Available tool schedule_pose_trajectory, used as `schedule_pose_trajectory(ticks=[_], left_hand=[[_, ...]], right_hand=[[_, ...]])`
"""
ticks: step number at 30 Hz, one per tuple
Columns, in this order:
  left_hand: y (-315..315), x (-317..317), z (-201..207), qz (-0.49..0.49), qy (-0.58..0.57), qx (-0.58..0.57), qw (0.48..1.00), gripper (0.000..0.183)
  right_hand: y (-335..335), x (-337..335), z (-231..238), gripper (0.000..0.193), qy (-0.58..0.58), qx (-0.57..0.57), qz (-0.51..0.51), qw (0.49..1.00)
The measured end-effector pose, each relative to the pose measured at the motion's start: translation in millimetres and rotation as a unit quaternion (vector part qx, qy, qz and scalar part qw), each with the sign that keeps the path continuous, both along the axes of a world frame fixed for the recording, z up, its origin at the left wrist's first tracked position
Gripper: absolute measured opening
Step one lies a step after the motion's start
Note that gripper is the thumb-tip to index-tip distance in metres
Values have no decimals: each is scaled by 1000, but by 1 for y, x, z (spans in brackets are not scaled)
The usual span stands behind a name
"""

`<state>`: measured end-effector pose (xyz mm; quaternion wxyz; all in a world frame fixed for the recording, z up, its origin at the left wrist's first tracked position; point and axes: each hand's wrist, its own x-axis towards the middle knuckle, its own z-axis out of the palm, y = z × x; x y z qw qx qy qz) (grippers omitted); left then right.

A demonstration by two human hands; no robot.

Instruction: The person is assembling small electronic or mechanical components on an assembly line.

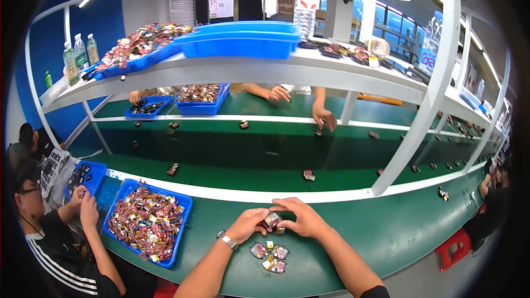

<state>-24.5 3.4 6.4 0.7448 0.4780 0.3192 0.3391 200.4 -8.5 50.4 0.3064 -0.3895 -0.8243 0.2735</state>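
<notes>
At L end of worktop (397, 237), a blue bin (183, 230) heaped w/ small red, white & yellow pieces takes up space; co-worker's hands (85, 205) are just past it. White rail (287, 195) runs along far edge, slanted white post (415, 116) standing on it to R. Held piece (273, 219) is over worktop, toward far edge, btwn L hand (247, 224) & R hand (302, 218), thumbs/fingers of both clamped on it. Loose pieces (274, 265) lie closer to near edge. Labels too small to read.
</notes>
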Motion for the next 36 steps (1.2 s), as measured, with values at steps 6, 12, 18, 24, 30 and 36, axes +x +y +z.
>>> schedule_pose_trajectory(ticks=[6, 12, 18, 24, 30, 36], left_hand=[[-4, 11, 5, 23, -11, 1, 1000, 38], [-8, 16, -2, 52, -17, 19, 998, 38], [-13, 23, -3, 33, -25, 34, 999, 35], [-9, 19, -7, 49, -62, 16, 997, 30], [-9, 18, -2, 9, -115, -12, 993, 33], [-10, 19, -1, 14, -98, 3, 995, 34]], right_hand=[[-7, 7, -9, 49, -5, 81, -8, 997], [-7, 7, -9, 19, -16, 170, -5, 985], [-8, 1, -11, 15, -19, 172, 4, 985], [-8, -3, -17, 13, 11, 117, -8, 993], [-11, -5, -20, 13, 46, 86, -59, 993], [-13, -5, -20, 13, 51, 99, -78, 991]])
